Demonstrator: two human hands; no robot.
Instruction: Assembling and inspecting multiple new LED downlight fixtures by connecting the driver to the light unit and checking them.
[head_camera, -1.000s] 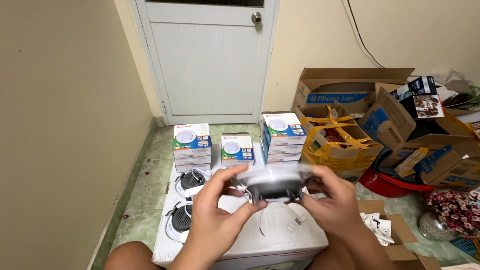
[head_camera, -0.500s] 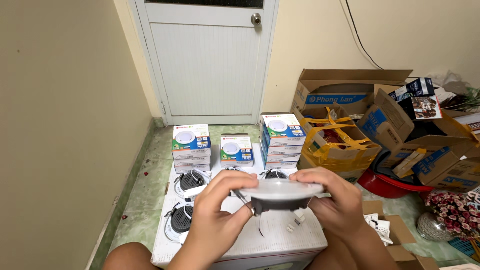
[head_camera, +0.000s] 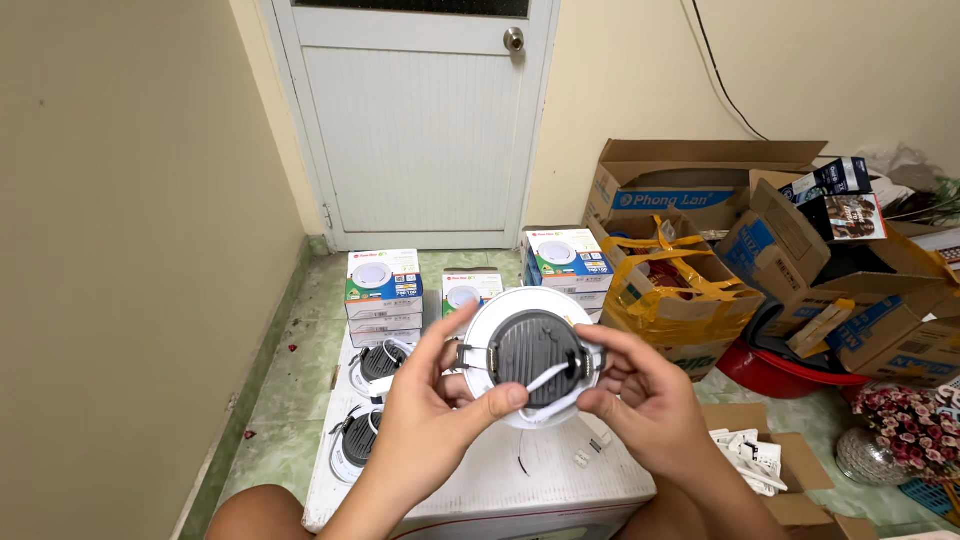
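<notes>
Head view: we are holding a round white downlight (head_camera: 532, 358) up over the white box top (head_camera: 500, 480), its dark ribbed back facing us. Our left hand (head_camera: 435, 415) is pinching its left rim, and our right hand (head_camera: 650, 405) is gripping the right side, fingers curled near the white wire (head_camera: 548, 382). Stacked lamp boxes (head_camera: 383, 290) are standing behind.

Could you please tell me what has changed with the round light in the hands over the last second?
Both hands, left hand and right hand, tipped the round light from edge-on to upright, its dark back and white wire now facing the camera. Neither hand let go. The stacked boxes and the lights on the white surface stayed put.
</notes>
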